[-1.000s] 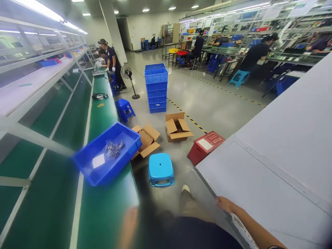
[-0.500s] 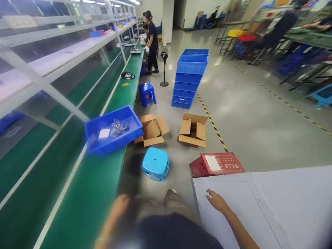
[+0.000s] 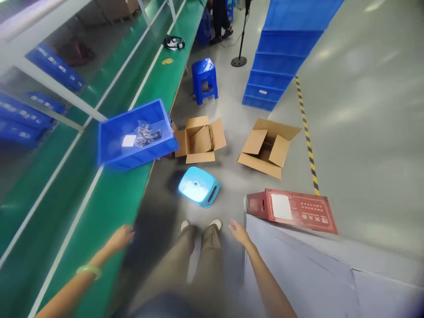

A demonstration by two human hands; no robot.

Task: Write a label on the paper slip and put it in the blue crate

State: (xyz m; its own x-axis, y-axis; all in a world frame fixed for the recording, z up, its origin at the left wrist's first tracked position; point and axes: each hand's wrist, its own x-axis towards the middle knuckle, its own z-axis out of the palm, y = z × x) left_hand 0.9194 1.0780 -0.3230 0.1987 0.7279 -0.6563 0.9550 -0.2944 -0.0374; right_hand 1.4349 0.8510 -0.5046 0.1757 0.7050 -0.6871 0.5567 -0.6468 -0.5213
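Observation:
My left hand (image 3: 119, 238) hovers over the near edge of the green conveyor table (image 3: 99, 207), fingers loosely apart and holding nothing. My right hand (image 3: 239, 232) is open beside the near corner of a large grey sheet (image 3: 298, 269), which leans at the lower right. I cannot tell whether it touches the sheet. My legs and shoes (image 3: 200, 225) stand between the two hands. A light blue plastic stool (image 3: 198, 186) sits on the floor just ahead of my feet.
A blue bin (image 3: 109, 145) holding a bag of small parts and a white slip rests on the green table. Two open cardboard boxes (image 3: 200, 139) (image 3: 268, 148), a red box (image 3: 291, 210), a dark blue stool (image 3: 204, 79), stacked blue crates (image 3: 281, 53) and a fan stand are on the floor.
The view has tilted down toward the floor and my feet. My right hand slid off the top of the grey sheet to its corner; my left hand came forward over the table edge.

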